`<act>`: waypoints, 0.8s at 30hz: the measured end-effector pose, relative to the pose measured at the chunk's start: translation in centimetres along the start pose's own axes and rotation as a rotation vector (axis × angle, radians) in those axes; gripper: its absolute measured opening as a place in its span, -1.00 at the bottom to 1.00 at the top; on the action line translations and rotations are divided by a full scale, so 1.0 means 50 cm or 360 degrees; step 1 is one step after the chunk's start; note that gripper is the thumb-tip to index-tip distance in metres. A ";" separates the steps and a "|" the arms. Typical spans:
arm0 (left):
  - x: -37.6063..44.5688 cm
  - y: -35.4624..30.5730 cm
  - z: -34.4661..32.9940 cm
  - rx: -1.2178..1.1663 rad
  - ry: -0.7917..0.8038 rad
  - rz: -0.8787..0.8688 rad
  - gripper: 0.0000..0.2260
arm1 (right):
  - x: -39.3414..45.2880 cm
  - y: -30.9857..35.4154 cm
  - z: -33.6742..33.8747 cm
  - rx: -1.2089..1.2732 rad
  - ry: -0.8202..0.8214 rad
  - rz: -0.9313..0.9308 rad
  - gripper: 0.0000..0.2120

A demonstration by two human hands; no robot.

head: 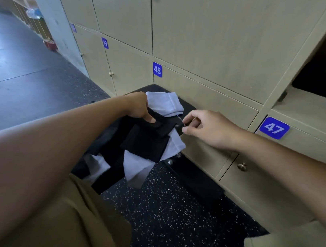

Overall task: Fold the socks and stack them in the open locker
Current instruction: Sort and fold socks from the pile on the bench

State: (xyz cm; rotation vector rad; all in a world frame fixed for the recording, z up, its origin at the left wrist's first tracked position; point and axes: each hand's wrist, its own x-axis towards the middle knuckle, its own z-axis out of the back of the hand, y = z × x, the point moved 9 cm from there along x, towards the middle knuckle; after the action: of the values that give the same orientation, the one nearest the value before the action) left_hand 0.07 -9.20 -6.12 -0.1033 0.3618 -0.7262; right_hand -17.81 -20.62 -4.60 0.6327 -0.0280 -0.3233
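While the left hand [140,107] pins a small folded black cotton sock [158,123] with thumb and curled fingers on top of the pile, the right hand [206,129] hovers just beside it, thumb and forefinger drawn close as if pinching a thin pale thread or the sock's edge; whether it actually holds anything is too fine to tell. By my reading, the step in hand is finishing the fold on this black sock, with stacking not yet begun for it.

The next move likely calls for squaring the fold, lifting the sock clear of the heap without dragging its neighbours, and carrying it right and upward to the open locker compartment [314,77] at the frame's right edge, whose interior is dark and hard to read.

The pile sits on a dark padded desk [185,105] pushed against the beige locker wall, below the blue number plate 48 [157,69]. It mixes flat black socks with pale lavender-grey socks [166,102]; one pale sock lies beyond the left hand, others [136,168] droop over the desk's near edge toward the speckled black floor [163,208]. The fabric looks thin, limp and smooth, so folds may slip open if released loosely.
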 end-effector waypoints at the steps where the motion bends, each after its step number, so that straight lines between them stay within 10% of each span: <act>1: 0.001 0.000 0.002 -0.0005 -0.0014 0.0004 -0.54 | 0.002 0.000 -0.018 0.0053 0.0045 -0.0030 -0.82; 8: -0.012 -0.002 0.012 -0.0017 -0.0100 0.0015 -0.73 | 0.002 0.006 -0.157 0.0643 0.0264 -0.0356 -0.54; 12: -0.019 -0.003 0.009 -0.0060 -0.0127 0.0009 -0.67 | -0.007 0.012 -0.172 0.0930 0.0252 -0.0536 -0.79; 24: -0.051 0.018 0.121 -0.0744 -0.0640 0.0033 -0.83 | 0.042 0.031 -0.170 0.1289 0.0003 -0.0455 -0.73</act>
State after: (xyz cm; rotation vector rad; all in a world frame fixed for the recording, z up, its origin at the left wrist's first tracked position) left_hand 1.05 -7.02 0.04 -0.6764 0.1400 -0.5723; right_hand -14.32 -15.20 -10.70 1.4468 -0.0686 -0.5954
